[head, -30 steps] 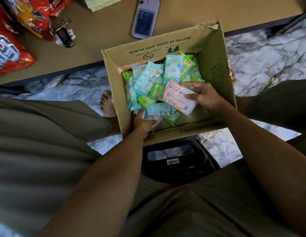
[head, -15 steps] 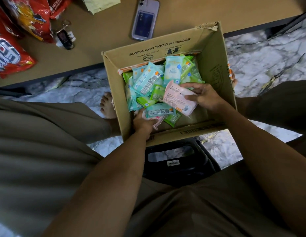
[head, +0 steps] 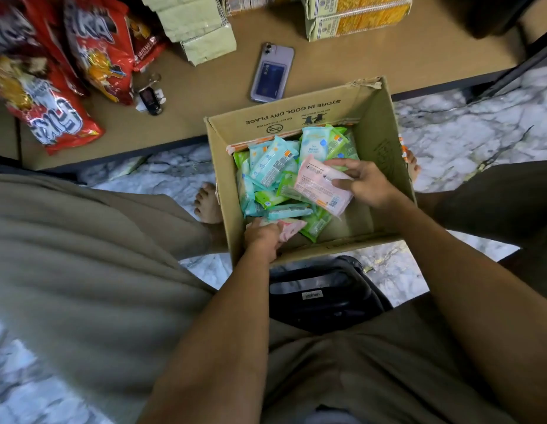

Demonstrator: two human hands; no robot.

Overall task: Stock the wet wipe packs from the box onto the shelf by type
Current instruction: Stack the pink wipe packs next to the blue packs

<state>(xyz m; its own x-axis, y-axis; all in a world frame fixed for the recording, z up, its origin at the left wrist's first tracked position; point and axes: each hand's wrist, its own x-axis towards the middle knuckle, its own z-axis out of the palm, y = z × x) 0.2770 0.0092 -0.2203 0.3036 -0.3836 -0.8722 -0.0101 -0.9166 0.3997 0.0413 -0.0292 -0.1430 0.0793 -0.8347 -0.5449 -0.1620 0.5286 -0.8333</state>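
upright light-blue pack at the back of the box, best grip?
Pinch the top edge of the light-blue pack from straight above. It stands on end against the far wall of the box, with green packs pressed to its right, so only the top looks free. Both hands are busy with pink packs.

hidden: left hand [head: 264, 237] fingertips, tucked under a pink pack [head: 290, 227]; lower packs in the box [head: 379, 139], buried beneath the top ones | cut off: red snack bags [head: 67, 87] at the left and top edges; yellow cartons [head: 358, 16] at the top edge | too small: print on the pink pack in the right hand [head: 368, 185]; label on the phone [head: 272, 73]
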